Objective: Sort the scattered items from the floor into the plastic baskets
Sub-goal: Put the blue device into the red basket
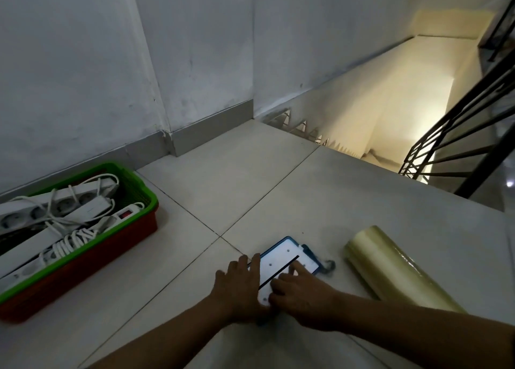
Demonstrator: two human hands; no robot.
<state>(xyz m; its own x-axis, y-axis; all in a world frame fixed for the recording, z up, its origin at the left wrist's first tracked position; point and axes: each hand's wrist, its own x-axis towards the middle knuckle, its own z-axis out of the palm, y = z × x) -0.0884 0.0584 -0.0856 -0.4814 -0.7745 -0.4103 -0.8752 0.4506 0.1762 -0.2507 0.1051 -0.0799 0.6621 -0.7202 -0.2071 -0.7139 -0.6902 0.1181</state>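
A flat white panel with a blue rim and a black slit (284, 260) lies on the tiled floor in front of me. My left hand (239, 285) rests on its left edge with fingers spread. My right hand (303, 293) lies on its near right part, fingers curled over the surface. Whether either hand grips it is unclear. A roll of clear yellowish film (390, 271) lies on the floor to the right. At the left stands a green basket (139, 185) nested in a red one (92, 268), filled with white power strips (64, 201) and cords.
The landing ends in a stairwell (390, 104) going down at the back right, with a black metal railing (457, 134) beside it. White walls with a grey skirting (206, 129) close the left and back.
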